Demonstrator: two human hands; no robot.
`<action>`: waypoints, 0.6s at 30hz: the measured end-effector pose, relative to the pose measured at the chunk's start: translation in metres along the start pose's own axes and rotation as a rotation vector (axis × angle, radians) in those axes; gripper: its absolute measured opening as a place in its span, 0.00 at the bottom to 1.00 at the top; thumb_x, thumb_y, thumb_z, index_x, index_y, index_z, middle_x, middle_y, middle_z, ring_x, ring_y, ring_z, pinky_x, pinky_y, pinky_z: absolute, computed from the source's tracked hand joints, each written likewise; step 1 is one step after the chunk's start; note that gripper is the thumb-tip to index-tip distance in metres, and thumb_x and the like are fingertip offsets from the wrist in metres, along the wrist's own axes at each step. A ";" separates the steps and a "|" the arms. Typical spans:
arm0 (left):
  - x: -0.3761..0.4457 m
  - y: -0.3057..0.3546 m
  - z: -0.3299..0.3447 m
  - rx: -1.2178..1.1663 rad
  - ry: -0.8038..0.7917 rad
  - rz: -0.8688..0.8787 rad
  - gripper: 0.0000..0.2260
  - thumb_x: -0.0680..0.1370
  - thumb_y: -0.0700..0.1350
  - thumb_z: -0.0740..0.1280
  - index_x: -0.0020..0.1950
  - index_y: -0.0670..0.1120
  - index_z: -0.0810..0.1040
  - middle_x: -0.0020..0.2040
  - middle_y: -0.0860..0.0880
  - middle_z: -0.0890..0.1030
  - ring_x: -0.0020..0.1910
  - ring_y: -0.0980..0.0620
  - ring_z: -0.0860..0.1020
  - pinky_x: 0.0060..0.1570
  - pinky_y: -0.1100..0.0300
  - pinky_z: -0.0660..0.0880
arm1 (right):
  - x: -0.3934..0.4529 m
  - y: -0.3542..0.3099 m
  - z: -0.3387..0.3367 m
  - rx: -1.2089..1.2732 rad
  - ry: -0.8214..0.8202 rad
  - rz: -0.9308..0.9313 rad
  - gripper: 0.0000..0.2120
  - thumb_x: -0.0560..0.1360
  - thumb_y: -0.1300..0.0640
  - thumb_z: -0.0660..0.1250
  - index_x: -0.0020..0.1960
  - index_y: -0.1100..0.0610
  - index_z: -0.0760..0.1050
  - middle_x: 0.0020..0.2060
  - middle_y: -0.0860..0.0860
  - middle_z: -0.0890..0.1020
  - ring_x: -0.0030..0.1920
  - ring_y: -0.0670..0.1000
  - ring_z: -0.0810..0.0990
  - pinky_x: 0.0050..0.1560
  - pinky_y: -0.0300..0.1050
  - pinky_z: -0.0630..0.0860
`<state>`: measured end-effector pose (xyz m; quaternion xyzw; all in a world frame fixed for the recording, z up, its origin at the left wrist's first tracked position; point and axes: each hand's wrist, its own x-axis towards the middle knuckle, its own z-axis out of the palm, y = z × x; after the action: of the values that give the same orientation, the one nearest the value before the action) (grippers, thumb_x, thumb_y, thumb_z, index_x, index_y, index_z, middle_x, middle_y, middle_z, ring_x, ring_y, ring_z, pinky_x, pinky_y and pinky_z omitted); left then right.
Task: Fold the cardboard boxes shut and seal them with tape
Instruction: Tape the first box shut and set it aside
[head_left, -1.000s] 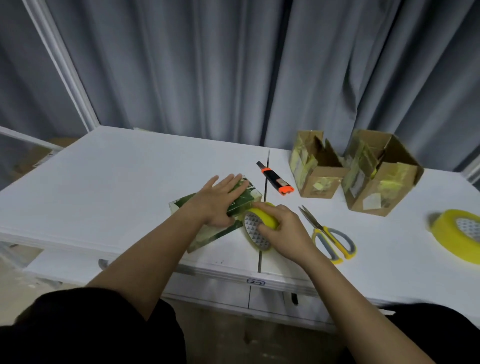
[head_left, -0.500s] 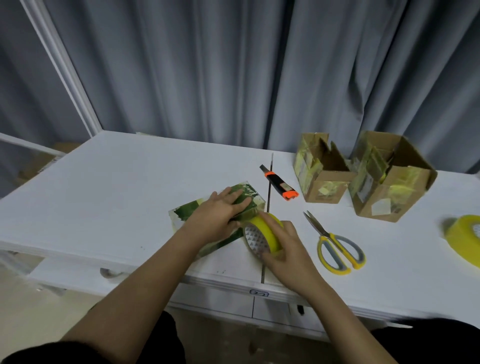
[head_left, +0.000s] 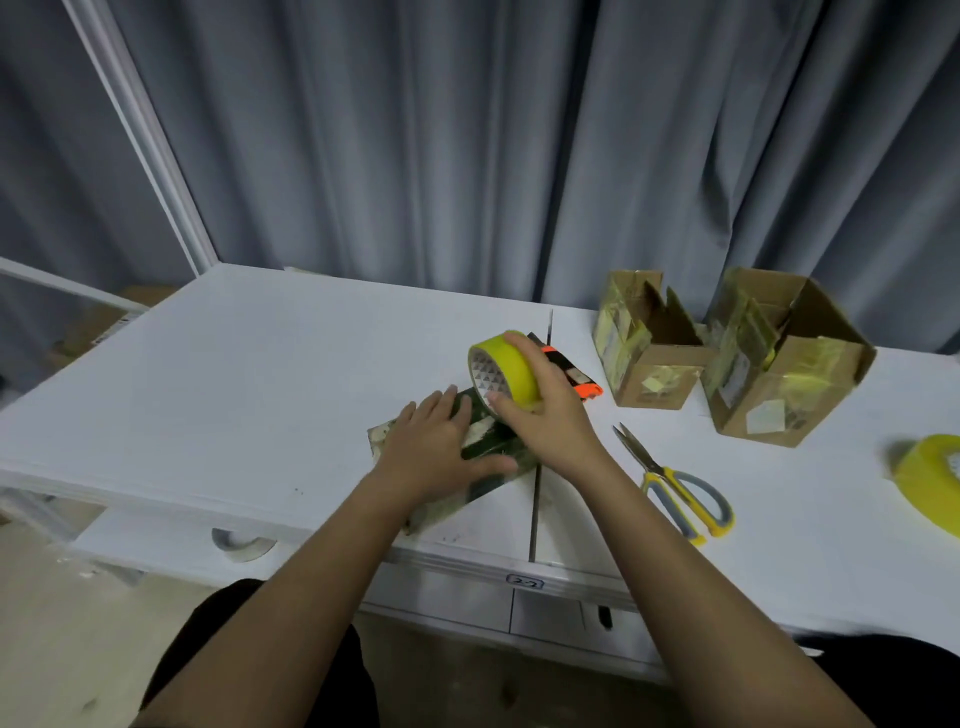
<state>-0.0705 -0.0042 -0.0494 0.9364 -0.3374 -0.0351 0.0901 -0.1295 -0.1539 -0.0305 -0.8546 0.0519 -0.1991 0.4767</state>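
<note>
Head view: my left hand (head_left: 434, 452) flat, pressing box (head_left: 493, 447) to counter (head_left: 234, 374); right hand (head_left: 545, 415) grips tape (head_left: 511, 369). Box likely light, stiff, slick-faced; hold by edges.

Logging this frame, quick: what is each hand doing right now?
Left hand: open, pressing flat on the green box.
Right hand: gripping the yellow tape roll.

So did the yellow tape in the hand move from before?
Yes. The tape roll in the right hand went from the green box's near edge across it to the far side, close to the orange knife.
</note>
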 end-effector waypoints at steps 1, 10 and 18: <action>-0.004 0.000 0.008 0.052 -0.012 -0.001 0.47 0.68 0.75 0.52 0.78 0.46 0.53 0.78 0.44 0.53 0.76 0.45 0.52 0.73 0.48 0.50 | 0.003 0.000 0.001 -0.001 -0.011 0.003 0.27 0.76 0.53 0.67 0.72 0.41 0.62 0.63 0.49 0.72 0.63 0.48 0.70 0.64 0.46 0.69; 0.001 0.000 0.026 0.113 0.178 -0.016 0.44 0.71 0.72 0.57 0.77 0.46 0.53 0.77 0.44 0.55 0.74 0.45 0.56 0.71 0.50 0.51 | 0.003 -0.023 -0.031 -0.065 0.084 0.048 0.18 0.76 0.52 0.67 0.66 0.48 0.74 0.59 0.44 0.77 0.58 0.45 0.74 0.59 0.40 0.72; 0.005 0.003 0.019 0.083 0.077 -0.028 0.44 0.71 0.72 0.57 0.78 0.49 0.49 0.78 0.47 0.52 0.75 0.45 0.52 0.73 0.49 0.48 | -0.063 -0.004 -0.049 -0.152 -0.057 0.185 0.12 0.75 0.51 0.66 0.56 0.37 0.77 0.49 0.42 0.80 0.44 0.41 0.79 0.46 0.41 0.76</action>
<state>-0.0708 -0.0122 -0.0675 0.9447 -0.3215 0.0139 0.0634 -0.2063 -0.1733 -0.0225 -0.8852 0.1318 -0.1253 0.4282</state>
